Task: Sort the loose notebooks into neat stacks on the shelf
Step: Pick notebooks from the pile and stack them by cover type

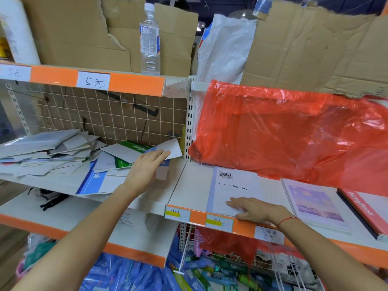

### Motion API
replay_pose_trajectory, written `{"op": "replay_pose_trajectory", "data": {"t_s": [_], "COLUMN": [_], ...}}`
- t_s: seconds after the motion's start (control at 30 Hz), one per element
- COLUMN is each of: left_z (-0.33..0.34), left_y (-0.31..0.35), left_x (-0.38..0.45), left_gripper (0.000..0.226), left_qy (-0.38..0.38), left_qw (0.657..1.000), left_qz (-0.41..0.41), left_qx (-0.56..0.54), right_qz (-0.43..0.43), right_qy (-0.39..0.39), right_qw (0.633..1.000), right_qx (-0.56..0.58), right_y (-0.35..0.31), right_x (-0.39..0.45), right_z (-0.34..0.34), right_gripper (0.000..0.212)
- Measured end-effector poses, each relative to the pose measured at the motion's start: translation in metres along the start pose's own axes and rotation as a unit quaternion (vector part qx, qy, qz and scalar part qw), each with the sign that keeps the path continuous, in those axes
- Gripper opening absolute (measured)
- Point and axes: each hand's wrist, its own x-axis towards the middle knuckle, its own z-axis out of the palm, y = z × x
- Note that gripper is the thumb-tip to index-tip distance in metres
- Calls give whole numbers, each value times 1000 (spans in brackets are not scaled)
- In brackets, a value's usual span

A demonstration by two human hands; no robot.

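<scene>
Notebook (235,190) lettered "Tim Me ory" under right hand (255,210), by "85" tag (268,236)

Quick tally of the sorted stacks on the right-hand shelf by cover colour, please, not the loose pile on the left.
White "Time Memory" stack, under the right hand: 1
Lilac picture-cover stack: 1
Red Notebook stack: 1
Total: 3 stacks

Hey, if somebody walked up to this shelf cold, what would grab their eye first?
Probably the big red plastic bag slumped across the back of the right shelf, above three tidy notebook stacks. Next, the messy heap of loose notebooks on the left shelf, where the left hand reaches in. The right hand lies flat on the white "Time Memory" notebook, and a clear water bottle stands on the top shelf.
</scene>
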Motion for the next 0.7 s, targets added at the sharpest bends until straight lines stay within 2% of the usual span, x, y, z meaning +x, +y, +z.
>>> {"op": "replay_pose_trajectory", "data": {"t_s": [0.7], "left_z": [6], "left_y": [10], "left_x": [-4], "left_gripper": [86], "left_qy": [-11], "left_qw": [1000], "left_qz": [1], "left_qx": [6], "right_qz": [6], "right_qy": [4], "right_qw": [1000], "right_qx": [-5], "right_y": [1], "right_x": [7], "right_z": [6], "right_gripper": [61]}}
